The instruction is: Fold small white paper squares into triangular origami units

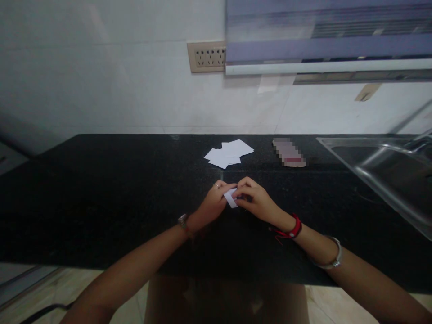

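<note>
Between my two hands is a small piece of white paper (231, 198), which looks folded. My left hand (213, 200) grips its left and upper edge, thumb and fingers closed on it. From the right, my right hand (258, 202) pinches the same paper with bent fingers. The hands meet at the paper's top, and the fingers hide part of it. Just beyond them, several white paper sheets (224, 157) lie overlapping on the dark countertop (135, 189).
A pixelated pinkish flat object (288, 152) lies right of the sheets. A metal sink (388, 175) is set into the counter at the right. Behind stand a tiled wall (118, 81) with a socket panel (206, 57) and a purple blind (324, 36).
</note>
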Motion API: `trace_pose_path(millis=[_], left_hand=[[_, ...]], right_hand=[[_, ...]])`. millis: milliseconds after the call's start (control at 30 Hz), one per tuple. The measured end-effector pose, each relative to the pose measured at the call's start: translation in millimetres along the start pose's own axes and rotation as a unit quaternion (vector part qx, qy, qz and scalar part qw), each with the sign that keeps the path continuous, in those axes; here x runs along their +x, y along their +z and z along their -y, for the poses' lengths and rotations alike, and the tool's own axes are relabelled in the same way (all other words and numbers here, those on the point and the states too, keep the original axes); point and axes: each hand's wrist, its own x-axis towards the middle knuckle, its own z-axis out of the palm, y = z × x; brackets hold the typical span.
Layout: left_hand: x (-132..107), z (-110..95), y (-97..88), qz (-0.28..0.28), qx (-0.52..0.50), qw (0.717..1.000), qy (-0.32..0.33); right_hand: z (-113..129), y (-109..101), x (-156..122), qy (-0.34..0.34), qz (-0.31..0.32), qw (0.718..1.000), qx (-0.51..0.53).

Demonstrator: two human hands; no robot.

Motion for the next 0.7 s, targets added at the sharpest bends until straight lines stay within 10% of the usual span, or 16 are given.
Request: trace_pose_path(millis=[700], left_hand=[[-0.6,-7.9,-3.4,-0.026,-0.042,0.999,0.015]], right_hand=[[14.1,1.9,-1.5,-0.027,-0.024,0.999,-0.024]])
